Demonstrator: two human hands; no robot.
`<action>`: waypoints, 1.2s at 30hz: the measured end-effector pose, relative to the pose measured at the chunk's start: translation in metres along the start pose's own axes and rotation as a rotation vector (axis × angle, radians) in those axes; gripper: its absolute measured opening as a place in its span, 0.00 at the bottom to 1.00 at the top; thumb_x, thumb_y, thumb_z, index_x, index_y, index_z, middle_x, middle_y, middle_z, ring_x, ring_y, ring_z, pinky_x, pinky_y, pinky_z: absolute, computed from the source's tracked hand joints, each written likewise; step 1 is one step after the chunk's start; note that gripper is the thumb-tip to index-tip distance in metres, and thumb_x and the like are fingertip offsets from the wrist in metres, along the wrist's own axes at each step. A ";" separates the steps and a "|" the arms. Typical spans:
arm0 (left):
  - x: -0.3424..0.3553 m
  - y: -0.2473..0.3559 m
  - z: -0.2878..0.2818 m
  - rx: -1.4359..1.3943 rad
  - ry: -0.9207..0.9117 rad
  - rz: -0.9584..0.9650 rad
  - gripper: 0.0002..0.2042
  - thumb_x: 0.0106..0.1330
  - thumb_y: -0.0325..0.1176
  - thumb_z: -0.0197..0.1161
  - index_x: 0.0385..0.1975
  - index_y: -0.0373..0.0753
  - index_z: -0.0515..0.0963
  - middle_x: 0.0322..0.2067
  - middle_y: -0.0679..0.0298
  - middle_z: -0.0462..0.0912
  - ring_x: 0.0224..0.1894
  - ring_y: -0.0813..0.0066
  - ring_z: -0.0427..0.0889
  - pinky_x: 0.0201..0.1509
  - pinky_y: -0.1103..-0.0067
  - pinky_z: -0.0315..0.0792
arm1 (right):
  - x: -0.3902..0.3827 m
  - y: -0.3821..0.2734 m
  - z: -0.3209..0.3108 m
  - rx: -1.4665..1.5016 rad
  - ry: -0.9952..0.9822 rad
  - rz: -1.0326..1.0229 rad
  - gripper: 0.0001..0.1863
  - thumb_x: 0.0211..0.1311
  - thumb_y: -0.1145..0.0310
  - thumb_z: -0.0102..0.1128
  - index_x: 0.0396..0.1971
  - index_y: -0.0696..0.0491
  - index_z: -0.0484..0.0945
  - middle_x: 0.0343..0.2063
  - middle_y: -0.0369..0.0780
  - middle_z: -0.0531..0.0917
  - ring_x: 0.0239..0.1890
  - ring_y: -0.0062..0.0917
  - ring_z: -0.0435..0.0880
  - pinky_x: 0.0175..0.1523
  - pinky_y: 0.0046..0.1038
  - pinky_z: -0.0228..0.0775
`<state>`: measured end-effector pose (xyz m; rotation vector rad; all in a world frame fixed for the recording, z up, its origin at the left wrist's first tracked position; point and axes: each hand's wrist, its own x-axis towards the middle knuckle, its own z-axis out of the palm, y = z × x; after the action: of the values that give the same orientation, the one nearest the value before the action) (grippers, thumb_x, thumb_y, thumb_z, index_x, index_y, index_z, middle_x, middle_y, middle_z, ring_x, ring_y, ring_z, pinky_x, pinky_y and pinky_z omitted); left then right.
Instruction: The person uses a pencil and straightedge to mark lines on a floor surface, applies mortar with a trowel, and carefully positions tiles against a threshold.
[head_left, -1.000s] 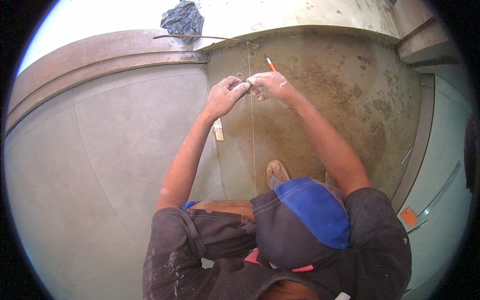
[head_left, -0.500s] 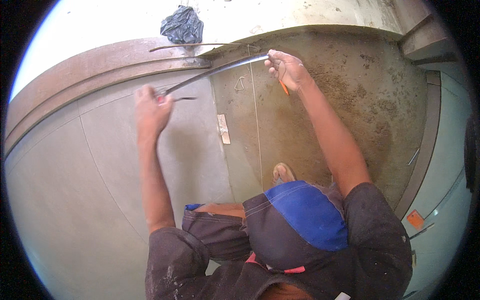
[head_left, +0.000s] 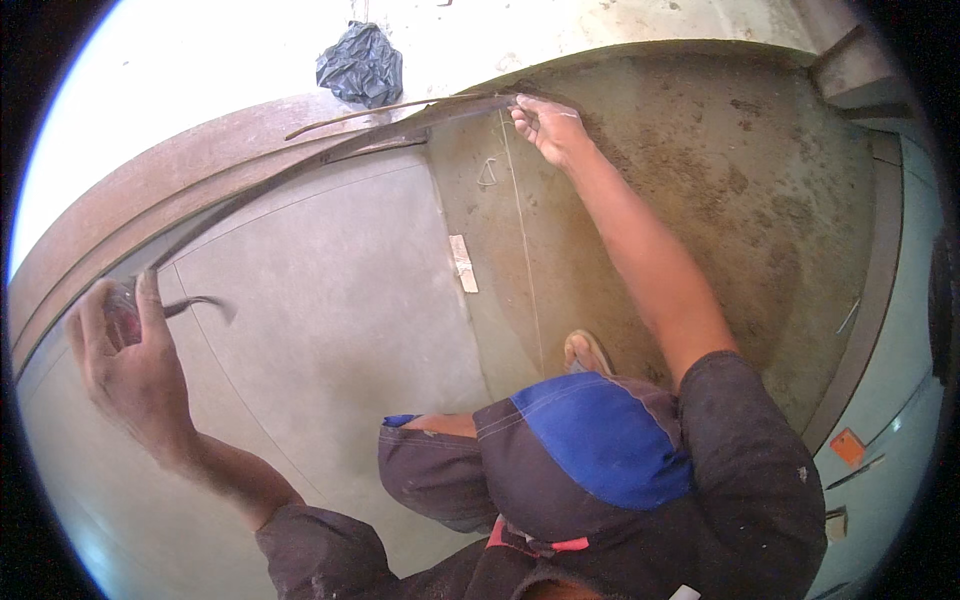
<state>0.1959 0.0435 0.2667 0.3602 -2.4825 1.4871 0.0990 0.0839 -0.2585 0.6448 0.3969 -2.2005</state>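
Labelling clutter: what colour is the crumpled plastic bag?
Black; the bag shows best in the head view.

A second ago the left hand (head_left: 138, 372) met the right hand (head_left: 548, 128) at upper centre; now it's swung out to the far left of the frame. The dark tape (head_left: 250, 193) between them has grown much longer.

Long dark tape-measure blade (head_left: 292, 172), extended aslant
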 end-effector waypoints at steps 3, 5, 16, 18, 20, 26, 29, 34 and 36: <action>0.022 0.002 -0.003 0.050 0.063 0.081 0.14 0.65 0.44 0.68 0.46 0.48 0.81 0.45 0.67 0.81 0.46 0.73 0.86 0.48 0.74 0.85 | 0.008 0.000 0.009 -0.018 0.019 0.029 0.09 0.66 0.74 0.61 0.42 0.62 0.80 0.36 0.41 0.84 0.30 0.19 0.82 0.34 0.19 0.81; 0.039 0.011 -0.009 0.069 0.054 0.086 0.13 0.66 0.43 0.68 0.47 0.48 0.81 0.47 0.66 0.82 0.48 0.72 0.86 0.49 0.74 0.85 | 0.013 -0.003 0.013 -0.053 0.021 0.047 0.09 0.67 0.73 0.60 0.43 0.62 0.80 0.37 0.42 0.85 0.29 0.19 0.82 0.32 0.17 0.80; 0.080 0.027 0.000 0.226 0.020 0.139 0.17 0.66 0.49 0.65 0.50 0.49 0.81 0.46 0.66 0.84 0.49 0.70 0.86 0.51 0.68 0.81 | 0.027 -0.008 0.020 -0.465 0.050 0.040 0.13 0.68 0.70 0.59 0.48 0.61 0.79 0.39 0.40 0.84 0.33 0.17 0.82 0.36 0.15 0.82; 0.081 0.027 0.002 0.229 0.030 0.148 0.18 0.66 0.49 0.65 0.51 0.48 0.81 0.46 0.65 0.84 0.48 0.69 0.86 0.52 0.68 0.81 | 0.029 -0.007 0.020 -0.506 0.036 0.033 0.14 0.68 0.70 0.59 0.49 0.61 0.79 0.40 0.41 0.84 0.34 0.17 0.82 0.37 0.15 0.82; 0.085 0.027 0.005 0.225 0.017 0.151 0.19 0.66 0.49 0.64 0.52 0.47 0.81 0.47 0.64 0.84 0.48 0.69 0.86 0.52 0.68 0.81 | 0.033 -0.007 0.017 -0.541 0.031 0.020 0.14 0.68 0.70 0.59 0.50 0.61 0.79 0.41 0.41 0.84 0.35 0.17 0.82 0.39 0.15 0.82; 0.104 0.010 0.016 0.316 -0.016 0.274 0.20 0.67 0.49 0.63 0.54 0.45 0.80 0.48 0.62 0.84 0.49 0.71 0.85 0.53 0.71 0.80 | 0.034 -0.004 0.018 -0.574 0.042 0.017 0.14 0.69 0.71 0.56 0.51 0.61 0.79 0.41 0.42 0.84 0.37 0.18 0.82 0.41 0.15 0.82; 0.119 0.004 0.024 0.406 -0.027 0.320 0.21 0.68 0.50 0.61 0.54 0.44 0.79 0.47 0.61 0.84 0.49 0.71 0.85 0.53 0.72 0.79 | 0.039 -0.004 0.017 -0.548 0.056 0.004 0.14 0.69 0.72 0.52 0.49 0.62 0.79 0.41 0.42 0.85 0.37 0.20 0.83 0.41 0.17 0.82; 0.142 0.005 0.043 0.366 -0.141 0.214 0.22 0.68 0.51 0.59 0.54 0.43 0.80 0.46 0.60 0.84 0.47 0.71 0.85 0.53 0.71 0.79 | 0.041 0.000 0.016 -0.515 0.042 -0.016 0.16 0.69 0.72 0.47 0.48 0.63 0.80 0.42 0.44 0.85 0.38 0.24 0.85 0.44 0.21 0.81; 0.149 0.007 0.050 0.343 -0.183 0.161 0.22 0.68 0.51 0.58 0.54 0.43 0.80 0.46 0.59 0.84 0.47 0.71 0.85 0.53 0.70 0.78 | 0.041 0.002 0.016 -0.492 0.049 -0.023 0.16 0.69 0.72 0.48 0.50 0.63 0.79 0.43 0.44 0.85 0.39 0.24 0.84 0.44 0.21 0.81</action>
<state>0.0500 -0.0114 0.2848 0.3766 -2.4346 2.0383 0.0721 0.0498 -0.2684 0.4219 0.9368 -1.9993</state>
